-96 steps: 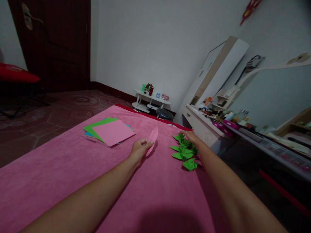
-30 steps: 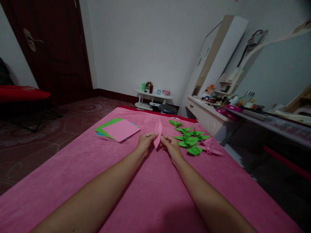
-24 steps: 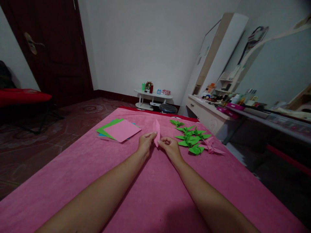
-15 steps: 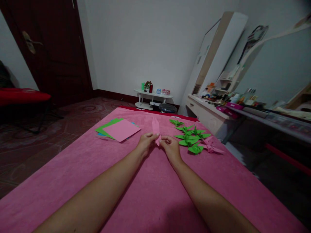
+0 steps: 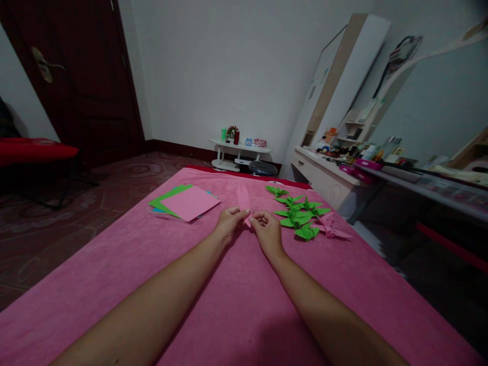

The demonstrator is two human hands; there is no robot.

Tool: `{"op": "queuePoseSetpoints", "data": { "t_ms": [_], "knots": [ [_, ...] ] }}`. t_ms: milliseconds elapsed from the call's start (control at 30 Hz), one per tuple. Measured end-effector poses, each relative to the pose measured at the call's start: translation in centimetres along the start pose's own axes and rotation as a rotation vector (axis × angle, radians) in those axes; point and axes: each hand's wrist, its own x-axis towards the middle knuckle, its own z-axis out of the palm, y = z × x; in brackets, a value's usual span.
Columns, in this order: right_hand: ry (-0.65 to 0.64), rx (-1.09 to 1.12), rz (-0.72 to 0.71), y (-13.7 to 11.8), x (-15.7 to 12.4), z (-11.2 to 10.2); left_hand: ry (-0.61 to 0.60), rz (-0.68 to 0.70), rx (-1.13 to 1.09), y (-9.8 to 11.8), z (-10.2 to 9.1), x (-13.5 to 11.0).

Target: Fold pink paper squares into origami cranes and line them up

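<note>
A narrow folded pink paper piece (image 5: 243, 197) stands up between my two hands over the pink bedcover (image 5: 114, 274). My left hand (image 5: 227, 223) pinches its lower end from the left. From the right, my right hand (image 5: 267, 232) pinches the same end, fingers curled. Just right of my hands lie several green folded paper cranes (image 5: 298, 214) and one pink folded crane (image 5: 331, 228). A stack of flat sheets, pink on top of green and blue (image 5: 185, 202), lies to the left.
A dark door (image 5: 76, 76) and a red seat (image 5: 34, 151) are at the left. At the far wall stand a small white shelf table (image 5: 239, 153) and a round stool (image 5: 263, 168). A cluttered dresser (image 5: 343, 168) with a mirror lines the right side.
My right hand left the green cranes and came over to the pink piece, which both hands now pinch. The piece has tipped slightly leftward in the last second.
</note>
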Motion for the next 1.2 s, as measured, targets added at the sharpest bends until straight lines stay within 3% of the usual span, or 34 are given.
{"op": "queuePoseSetpoints", "data": {
  "t_ms": [200,433,833,1000,1200],
  "knots": [
    [-0.004,0.100,0.028,-0.5,-0.1,-0.1,0.015,0.016,0.014,-0.4,-0.4,0.4],
    [-0.100,0.357,0.178,0.0,0.4,-0.5,-0.113,-0.002,0.072,-0.3,-1.2,0.9],
    [-0.132,0.341,0.238,-0.1,0.5,-1.0,-0.172,-0.052,0.099,-0.1,-1.4,0.9],
    [-0.120,0.197,0.135,-0.2,0.4,-0.8,-0.098,-0.045,0.077,-0.1,-1.1,0.6],
    [-0.118,0.177,0.116,-0.2,0.1,-0.5,0.132,0.036,-0.004,-0.3,0.6,-0.3]
  ]
}}
